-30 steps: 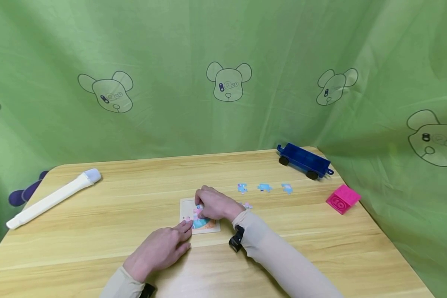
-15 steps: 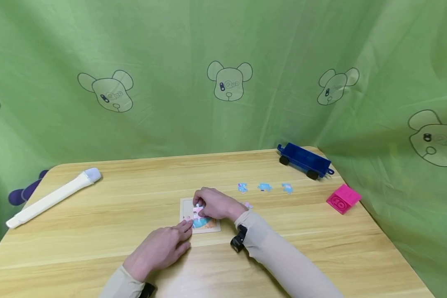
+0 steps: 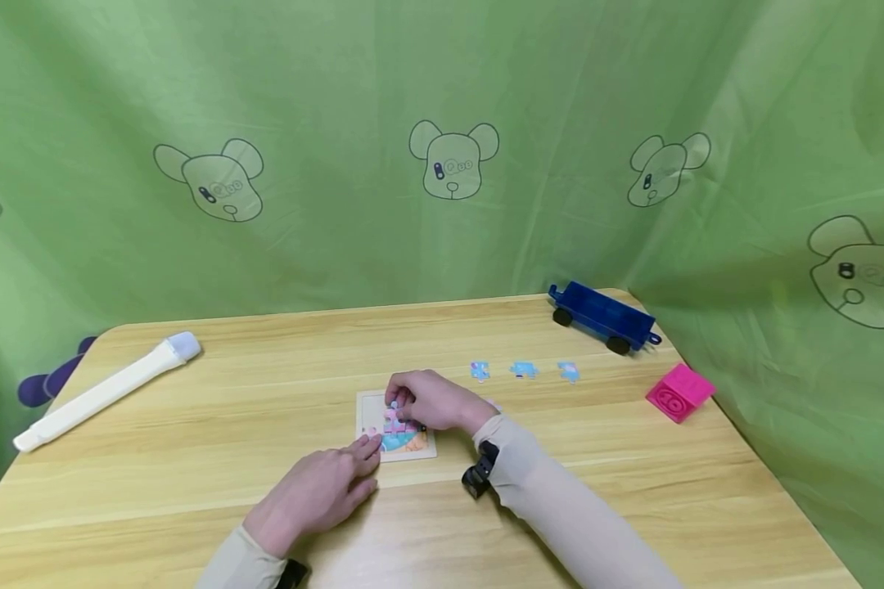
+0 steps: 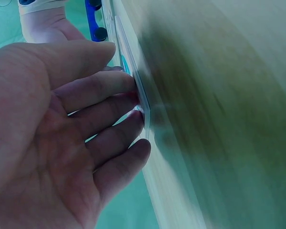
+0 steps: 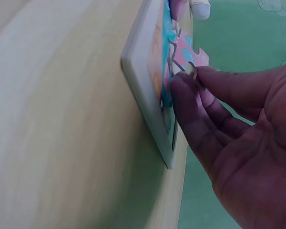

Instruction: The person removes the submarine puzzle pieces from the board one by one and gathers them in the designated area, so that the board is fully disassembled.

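Observation:
A small puzzle board (image 3: 369, 404) with a pale frame lies on the table, its lower part covered by pieces in pink, turquoise and orange. My right hand (image 3: 436, 400) is over the board's right half. Its thumb and forefinger pinch a pink puzzle piece with blue spots (image 5: 185, 51), which is tilted up from the board in the right wrist view. My left hand (image 3: 322, 493) rests its extended fingertips on the board's lower left edge. In the left wrist view the fingers (image 4: 106, 89) lie nearly straight against the frame.
Loose blue puzzle pieces (image 3: 524, 370) lie in a row right of the board, and another is mostly hidden by my right wrist. A blue wagon (image 3: 602, 315) and a pink block (image 3: 680, 393) stand at the right. A white toy microphone (image 3: 110, 394) lies at the left.
My right hand has shifted slightly to the right, and more of the pink pieces shows beneath its fingers. The left hand has stayed in place.

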`<control>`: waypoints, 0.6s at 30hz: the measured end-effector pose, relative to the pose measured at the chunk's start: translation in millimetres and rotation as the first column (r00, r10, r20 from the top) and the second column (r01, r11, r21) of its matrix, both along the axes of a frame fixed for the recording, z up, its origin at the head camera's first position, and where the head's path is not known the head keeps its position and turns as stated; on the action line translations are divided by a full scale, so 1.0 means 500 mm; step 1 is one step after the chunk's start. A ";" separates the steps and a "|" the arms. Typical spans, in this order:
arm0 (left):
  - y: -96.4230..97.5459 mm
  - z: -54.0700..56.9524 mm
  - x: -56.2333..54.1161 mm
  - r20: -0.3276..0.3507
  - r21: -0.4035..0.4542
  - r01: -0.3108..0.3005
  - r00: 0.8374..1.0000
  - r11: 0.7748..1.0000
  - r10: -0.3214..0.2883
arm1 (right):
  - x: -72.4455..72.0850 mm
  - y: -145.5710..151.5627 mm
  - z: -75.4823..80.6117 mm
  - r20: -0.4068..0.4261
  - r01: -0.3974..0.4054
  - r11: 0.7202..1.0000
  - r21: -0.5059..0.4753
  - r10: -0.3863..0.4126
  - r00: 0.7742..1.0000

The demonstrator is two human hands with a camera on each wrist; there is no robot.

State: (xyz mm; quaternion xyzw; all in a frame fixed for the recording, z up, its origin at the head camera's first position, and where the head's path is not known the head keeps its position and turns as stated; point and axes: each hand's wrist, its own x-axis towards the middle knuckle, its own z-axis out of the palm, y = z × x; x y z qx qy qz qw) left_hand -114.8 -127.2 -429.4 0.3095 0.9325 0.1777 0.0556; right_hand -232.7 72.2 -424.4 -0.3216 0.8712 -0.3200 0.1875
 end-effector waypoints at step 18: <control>0.001 0.004 0.003 0.028 0.002 -0.011 1.000 1.000 0.011 | 0.003 0.122 0.048 0.133 0.062 0.985 -0.161 -0.041 0.990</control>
